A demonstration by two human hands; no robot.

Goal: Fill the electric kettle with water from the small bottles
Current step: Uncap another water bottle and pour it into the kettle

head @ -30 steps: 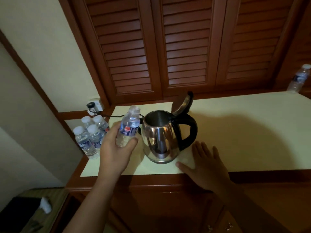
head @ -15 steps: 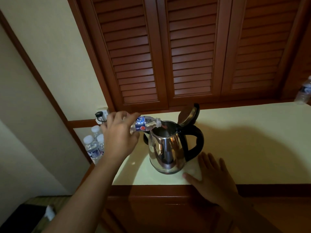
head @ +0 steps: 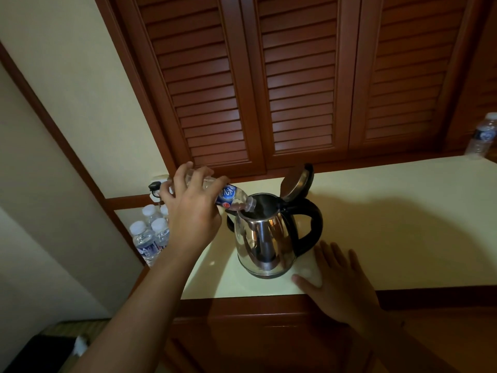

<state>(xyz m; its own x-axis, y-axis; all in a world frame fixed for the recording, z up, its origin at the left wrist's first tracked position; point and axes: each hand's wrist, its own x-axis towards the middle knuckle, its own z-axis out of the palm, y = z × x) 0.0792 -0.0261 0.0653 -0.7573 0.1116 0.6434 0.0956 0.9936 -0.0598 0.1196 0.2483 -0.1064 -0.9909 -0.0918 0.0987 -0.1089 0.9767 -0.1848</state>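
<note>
A steel electric kettle (head: pixel 265 238) with a black handle stands on the cream counter (head: pixel 390 224), its lid tipped up and open. My left hand (head: pixel 192 208) grips a small clear water bottle (head: pixel 232 196) with a blue label, tilted nearly flat so its uncapped mouth hangs over the kettle's opening. My right hand (head: pixel 338 281) lies flat on the counter just right of the kettle's base, fingers spread, holding nothing. Several capped small bottles (head: pixel 150 235) stand in a cluster on the lower ledge to the left, partly hidden by my forearm.
Another small bottle (head: pixel 482 137) stands at the counter's far right. A wall plug and cord (head: pixel 154 188) sit behind my left hand. Brown louvred doors (head: pixel 295 84) rise behind the counter. The counter's wooden front edge (head: pixel 269 305) runs below the kettle.
My left hand lifted the bottle from upright beside the kettle and tipped it over the kettle's mouth, steeper now. The right hand stayed flat on the counter.
</note>
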